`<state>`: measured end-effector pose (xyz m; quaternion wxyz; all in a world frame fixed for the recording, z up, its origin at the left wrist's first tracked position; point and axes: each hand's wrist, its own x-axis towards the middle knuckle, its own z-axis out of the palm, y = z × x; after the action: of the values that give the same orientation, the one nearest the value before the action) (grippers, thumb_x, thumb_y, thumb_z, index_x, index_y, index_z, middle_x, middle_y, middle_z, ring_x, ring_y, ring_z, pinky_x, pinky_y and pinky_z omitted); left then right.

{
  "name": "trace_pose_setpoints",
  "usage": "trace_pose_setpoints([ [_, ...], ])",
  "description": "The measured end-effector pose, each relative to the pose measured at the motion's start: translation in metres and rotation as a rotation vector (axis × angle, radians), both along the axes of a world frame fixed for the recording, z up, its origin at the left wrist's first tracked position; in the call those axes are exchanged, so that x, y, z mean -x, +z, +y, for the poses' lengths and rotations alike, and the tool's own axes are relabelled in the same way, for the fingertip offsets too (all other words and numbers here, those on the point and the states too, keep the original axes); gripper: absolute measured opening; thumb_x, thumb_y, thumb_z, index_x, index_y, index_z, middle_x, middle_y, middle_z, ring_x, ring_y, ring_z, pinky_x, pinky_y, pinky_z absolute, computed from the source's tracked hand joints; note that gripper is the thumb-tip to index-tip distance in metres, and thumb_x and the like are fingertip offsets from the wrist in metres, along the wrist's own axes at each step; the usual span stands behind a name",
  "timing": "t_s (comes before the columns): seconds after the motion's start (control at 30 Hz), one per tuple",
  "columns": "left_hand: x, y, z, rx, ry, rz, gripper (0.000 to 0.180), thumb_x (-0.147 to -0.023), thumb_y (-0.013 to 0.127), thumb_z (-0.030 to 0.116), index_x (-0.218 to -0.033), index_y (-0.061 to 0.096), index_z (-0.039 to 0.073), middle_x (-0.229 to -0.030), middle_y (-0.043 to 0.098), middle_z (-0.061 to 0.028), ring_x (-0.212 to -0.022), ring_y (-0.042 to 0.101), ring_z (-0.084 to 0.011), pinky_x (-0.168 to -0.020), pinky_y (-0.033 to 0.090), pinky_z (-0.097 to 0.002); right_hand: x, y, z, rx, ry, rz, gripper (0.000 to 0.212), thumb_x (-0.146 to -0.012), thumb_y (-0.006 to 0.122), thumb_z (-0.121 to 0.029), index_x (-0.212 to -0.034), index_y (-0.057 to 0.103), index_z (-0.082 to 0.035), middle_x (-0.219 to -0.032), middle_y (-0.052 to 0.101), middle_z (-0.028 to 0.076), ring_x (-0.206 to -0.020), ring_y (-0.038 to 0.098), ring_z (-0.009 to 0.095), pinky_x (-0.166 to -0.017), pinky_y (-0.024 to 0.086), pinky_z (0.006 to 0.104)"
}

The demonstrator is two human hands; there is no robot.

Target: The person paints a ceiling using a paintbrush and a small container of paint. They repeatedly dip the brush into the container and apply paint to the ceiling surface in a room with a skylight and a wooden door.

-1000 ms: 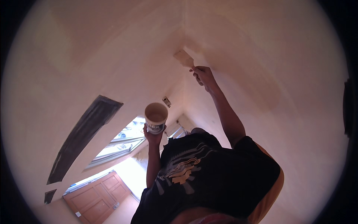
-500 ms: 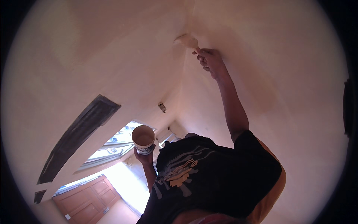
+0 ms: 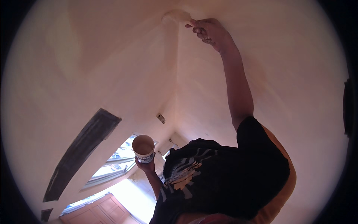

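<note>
My right hand is raised high, its fingers closed round the handle of a wide, pale paintbrush. The brush head lies against the plastered surface at the top of the corner, where it blends into the cream colour around it. Lower down on the left, my left hand grips a white paint tub from below and the side. The tub's open top faces the view and its inside looks pale; how much paint it holds, I cannot tell.
Cream walls meet at a corner line. A small fitting sits on the wall near the corner. A long dark grey strip runs down the left wall. Beyond are a bright louvred window and a brown panelled door.
My right hand and the brush have moved up and slightly left in the view. The tub in my left hand sits a little lower in the picture, as does the room behind it.
</note>
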<state>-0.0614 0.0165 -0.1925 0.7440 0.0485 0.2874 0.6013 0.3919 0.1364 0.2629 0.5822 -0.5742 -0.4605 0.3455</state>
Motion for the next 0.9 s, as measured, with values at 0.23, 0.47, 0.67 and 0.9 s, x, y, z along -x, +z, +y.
trace_pose_setpoints([
  [0.23, -0.017, 0.031, -0.006, -0.015, 0.007, 0.517, 0.067, -0.090, 0.050, 0.053, -0.144, 0.040, 0.015, -0.142, 0.045, -0.0153, -0.123, 0.050, -0.0371, -0.085, 0.049, -0.0577, 0.003, 0.069, 0.008, 0.003, 0.003, -0.114, 0.020, -0.098, 0.059, -0.016, -0.091, 0.066, 0.002, -0.070, 0.060, 0.002, -0.055, 0.050, 0.009, -0.047, 0.039, 0.0238],
  [0.47, 0.010, -0.036, 0.009, -0.016, -0.060, 0.035, 0.069, -0.090, 0.049, 0.054, -0.146, 0.038, 0.016, -0.143, 0.044, -0.0149, -0.126, 0.048, -0.0370, -0.089, 0.048, -0.0579, 0.032, 0.092, -0.024, -0.047, -0.260, -0.347, 0.030, -0.102, 0.051, -0.023, -0.099, 0.067, 0.002, -0.065, 0.050, -0.003, -0.053, 0.039, 0.009, -0.048, 0.033, 0.0265],
  [0.67, 0.018, -0.047, 0.007, -0.104, -0.140, 0.054, 0.069, -0.090, 0.048, 0.055, -0.146, 0.038, 0.015, -0.142, 0.045, -0.0154, -0.124, 0.050, -0.0377, -0.086, 0.052, -0.0575, 0.047, 0.107, -0.017, -0.215, -0.561, -0.685, 0.036, -0.102, 0.051, -0.025, -0.125, 0.055, 0.002, -0.076, 0.063, 0.007, -0.065, 0.056, 0.016, -0.058, 0.044, 0.0321],
  [0.9, 0.014, -0.023, 0.014, -0.034, -0.133, 0.003, 0.069, -0.088, 0.050, 0.056, -0.144, 0.040, 0.016, -0.141, 0.046, -0.0147, -0.124, 0.051, -0.0376, -0.085, 0.052, -0.0579, 0.059, 0.142, -0.004, -0.603, -0.605, -0.793, 0.035, -0.099, 0.058, -0.019, -0.125, 0.053, 0.003, -0.067, 0.062, 0.009, -0.054, 0.054, 0.015, -0.049, 0.042, 0.0306],
])
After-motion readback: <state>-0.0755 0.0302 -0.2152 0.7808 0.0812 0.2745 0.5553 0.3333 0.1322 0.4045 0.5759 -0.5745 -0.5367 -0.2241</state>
